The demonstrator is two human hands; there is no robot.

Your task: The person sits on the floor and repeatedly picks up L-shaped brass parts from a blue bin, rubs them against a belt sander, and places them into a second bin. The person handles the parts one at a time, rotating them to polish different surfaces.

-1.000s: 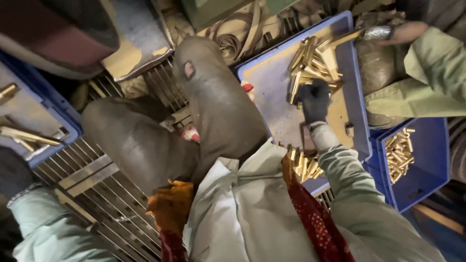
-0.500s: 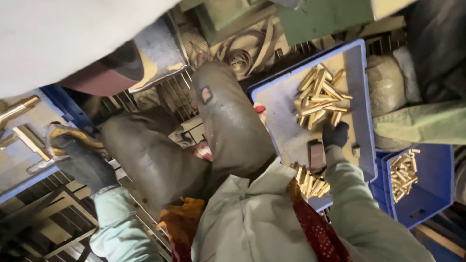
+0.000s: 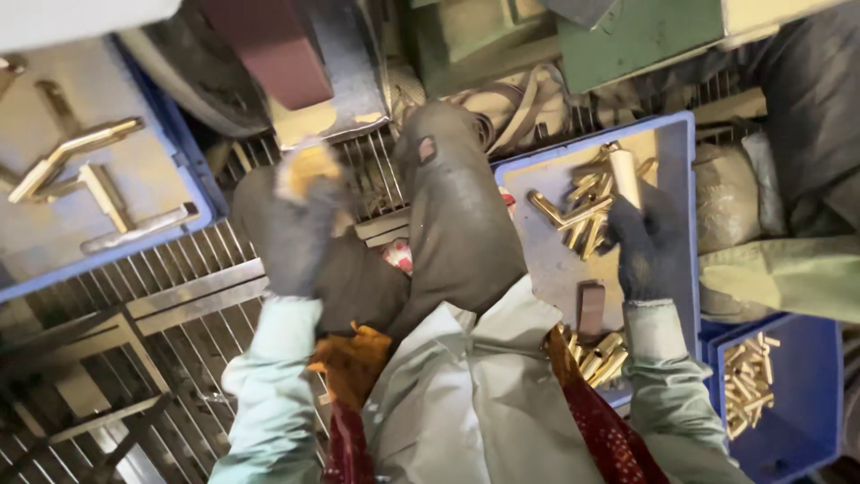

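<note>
In the head view, our right hand (image 3: 647,240) closes its fingers on a pale rod (image 3: 624,175) over the right blue tray (image 3: 683,206) of brass pieces (image 3: 573,211). Our blurred left hand (image 3: 300,220) hovers left; we cannot tell its grip. Many pieces remain.

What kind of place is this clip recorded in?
Most likely a small metalworking workshop: blue crates hold loose brass parts, the floor is a metal grating, and green machinery stands ahead. The gloved right hand lifts one pale cylindrical part.

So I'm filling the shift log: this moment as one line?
left hand: raised over knee, blurred | right hand: holds pale rod over blue tray | brass pieces in tray
</note>
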